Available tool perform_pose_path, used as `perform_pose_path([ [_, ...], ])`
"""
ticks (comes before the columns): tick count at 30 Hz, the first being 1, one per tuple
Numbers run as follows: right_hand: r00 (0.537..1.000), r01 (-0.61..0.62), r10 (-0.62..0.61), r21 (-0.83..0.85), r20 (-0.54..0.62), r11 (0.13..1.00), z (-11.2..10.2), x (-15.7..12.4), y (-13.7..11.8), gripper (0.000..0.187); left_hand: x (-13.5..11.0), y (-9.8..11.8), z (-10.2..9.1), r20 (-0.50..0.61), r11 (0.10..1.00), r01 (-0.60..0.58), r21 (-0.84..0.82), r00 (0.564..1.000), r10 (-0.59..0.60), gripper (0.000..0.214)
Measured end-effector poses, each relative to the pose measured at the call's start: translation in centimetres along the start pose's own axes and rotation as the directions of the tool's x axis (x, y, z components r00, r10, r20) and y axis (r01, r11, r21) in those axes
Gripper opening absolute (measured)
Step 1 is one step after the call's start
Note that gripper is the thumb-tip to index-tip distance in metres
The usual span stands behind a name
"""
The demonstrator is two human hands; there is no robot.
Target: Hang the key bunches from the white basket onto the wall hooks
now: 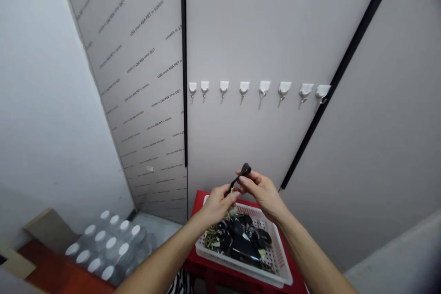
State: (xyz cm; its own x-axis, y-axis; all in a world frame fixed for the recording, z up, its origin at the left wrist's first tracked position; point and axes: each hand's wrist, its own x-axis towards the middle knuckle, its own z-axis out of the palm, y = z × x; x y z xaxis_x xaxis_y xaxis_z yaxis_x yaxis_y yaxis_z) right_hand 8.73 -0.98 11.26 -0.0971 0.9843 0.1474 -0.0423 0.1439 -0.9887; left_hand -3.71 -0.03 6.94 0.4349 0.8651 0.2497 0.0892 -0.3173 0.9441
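Both my hands are raised over a white plastic basket (279,270) filled with several black and patterned strap-like items (237,239). My left hand (217,203) and my right hand (259,189) pinch the two ends of one small black strap (243,172), which sticks up between them. The basket rests on a red stool (200,200). On the grey wall above, a row of several white adhesive hooks (264,88) hangs bare.
A shrink-wrapped pack of white-capped water bottles (106,248) lies on the floor at the lower left, beside a wooden board (48,227). A film-covered panel with printed text (144,78) leans left of a black vertical seam (183,64).
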Motion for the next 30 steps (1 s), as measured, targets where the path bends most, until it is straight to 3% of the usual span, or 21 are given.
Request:
perform_pose_path([
  [2,0.997,0.024,-0.024,-0.005,-0.074,1.000,0.7,0.8,0.0,0.028,0.1,0.2,-0.1,-0.048,1.000,-0.001,-0.026,0.999,0.000,0.029],
  [7,0.990,0.110,-0.114,-0.060,-0.077,0.992,2.4,3.6,-1.9,0.024,1.6,1.5,-1.2,-0.212,0.973,-0.032,-0.226,0.977,-0.017,0.025],
  [11,0.970,0.227,-0.227,-0.008,-0.082,0.974,4.5,6.5,-4.3,0.032,3.6,3.6,-3.2,-0.382,0.887,-0.130,-0.443,0.922,-0.056,0.022],
  [14,0.960,0.267,-0.261,0.044,-0.105,0.963,6.6,9.2,-5.9,0.032,5.1,5.0,-5.4,-0.474,0.829,-0.217,-0.515,0.878,-0.064,0.022],
  [17,0.943,0.316,-0.316,-0.019,-0.101,0.949,8.8,12.0,-7.2,0.023,6.6,6.1,-8.0,-0.516,0.802,-0.251,-0.541,0.853,-0.081,0.023],
  [23,0.873,0.421,-0.468,-0.269,-0.138,0.866,11.8,17.4,-8.6,0.016,9.7,7.4,-13.1,-0.526,0.814,-0.190,-0.549,0.835,-0.160,0.020],
  [30,0.831,0.367,-0.507,-0.459,-0.230,0.809,12.8,20.9,-8.4,0.019,11.9,8.1,-15.7,-0.550,0.946,-0.060,-0.318,0.824,-0.132,0.022],
])
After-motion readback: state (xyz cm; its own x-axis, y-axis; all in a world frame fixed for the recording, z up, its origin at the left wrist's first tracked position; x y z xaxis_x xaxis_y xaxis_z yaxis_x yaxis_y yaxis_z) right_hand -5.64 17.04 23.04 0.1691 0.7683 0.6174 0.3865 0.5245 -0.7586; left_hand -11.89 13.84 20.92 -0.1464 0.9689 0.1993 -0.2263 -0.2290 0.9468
